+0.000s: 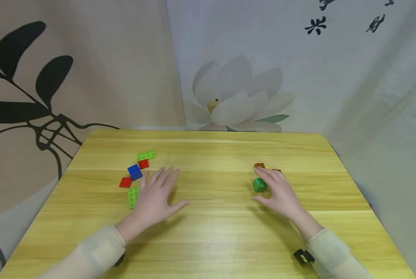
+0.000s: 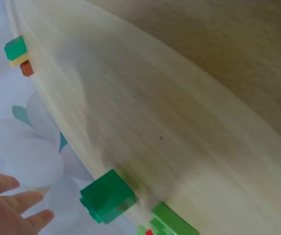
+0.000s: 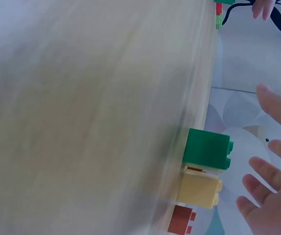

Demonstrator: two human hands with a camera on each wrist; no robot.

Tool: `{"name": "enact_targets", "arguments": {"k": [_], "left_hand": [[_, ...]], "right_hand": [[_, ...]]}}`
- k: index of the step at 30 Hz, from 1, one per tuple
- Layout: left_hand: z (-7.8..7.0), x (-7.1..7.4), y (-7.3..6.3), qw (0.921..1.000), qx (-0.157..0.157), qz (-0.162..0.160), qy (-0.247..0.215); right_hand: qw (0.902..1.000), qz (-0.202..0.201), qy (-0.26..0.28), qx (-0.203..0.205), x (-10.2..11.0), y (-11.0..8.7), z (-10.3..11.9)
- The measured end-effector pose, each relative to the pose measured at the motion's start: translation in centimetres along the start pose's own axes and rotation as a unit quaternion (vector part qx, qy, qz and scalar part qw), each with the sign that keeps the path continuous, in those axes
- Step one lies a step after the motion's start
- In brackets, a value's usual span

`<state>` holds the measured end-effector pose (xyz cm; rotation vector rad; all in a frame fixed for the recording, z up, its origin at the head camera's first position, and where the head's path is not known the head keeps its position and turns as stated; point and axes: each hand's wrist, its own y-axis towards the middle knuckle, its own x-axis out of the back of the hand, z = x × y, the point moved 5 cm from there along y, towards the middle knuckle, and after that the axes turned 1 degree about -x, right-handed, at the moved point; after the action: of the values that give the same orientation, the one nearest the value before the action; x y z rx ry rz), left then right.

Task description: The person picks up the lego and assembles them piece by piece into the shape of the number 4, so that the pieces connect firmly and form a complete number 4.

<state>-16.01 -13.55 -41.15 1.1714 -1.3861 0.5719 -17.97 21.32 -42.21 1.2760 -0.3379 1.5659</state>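
My left hand [image 1: 155, 199] is held above the table with its fingers spread, beside a group of toy building bricks. Nearest it are a lime green brick [image 1: 133, 197], a blue brick [image 1: 134, 172] and two red bricks [image 1: 126, 182]. A dark green brick [image 2: 108, 196] shows below this hand in the left wrist view; the head view hides it. My right hand [image 1: 280, 192], fingers extended and holding nothing, is over a green brick [image 1: 259, 185]. The right wrist view shows that green brick beside a pale yellow brick [image 3: 199, 188] and a brown brick [image 3: 180, 219].
Farther back on the left lies another lime green brick [image 1: 146, 155]. The wooden table [image 1: 208, 232] ends at a fabric backdrop [image 1: 131, 69] printed with a plant and a flower. More brown pieces [image 1: 259, 165] lie behind the right fingers.
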Motion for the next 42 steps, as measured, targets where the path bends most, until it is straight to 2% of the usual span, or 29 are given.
{"name": "enact_targets", "arguments": {"k": [6,11,21,30,42], "left_hand": [[0.7,0.0,-0.4,0.9994,-0.004,-0.028,-0.02],[1.7,0.3,-0.7,0.9981,0.015,-0.042,-0.043],[3.8,1.0,-0.8,0.9931,0.065,-0.03,-0.093],[5.6,0.4,-1.0,0.9842,0.107,-0.003,-0.141],[6.8,-0.3,-1.0,0.9794,0.117,-0.003,-0.165]], "right_hand": [[0.9984,0.003,0.035,-0.045,0.1,-0.5,-0.9],[0.9961,0.001,0.054,-0.07,0.2,-0.7,-1.5],[0.9952,-0.001,0.066,-0.073,0.2,-0.8,-2.4],[0.9932,0.017,0.08,-0.083,-0.2,-0.8,-2.8],[0.9888,0.034,0.104,-0.101,-0.6,-0.8,-3.2]]}}
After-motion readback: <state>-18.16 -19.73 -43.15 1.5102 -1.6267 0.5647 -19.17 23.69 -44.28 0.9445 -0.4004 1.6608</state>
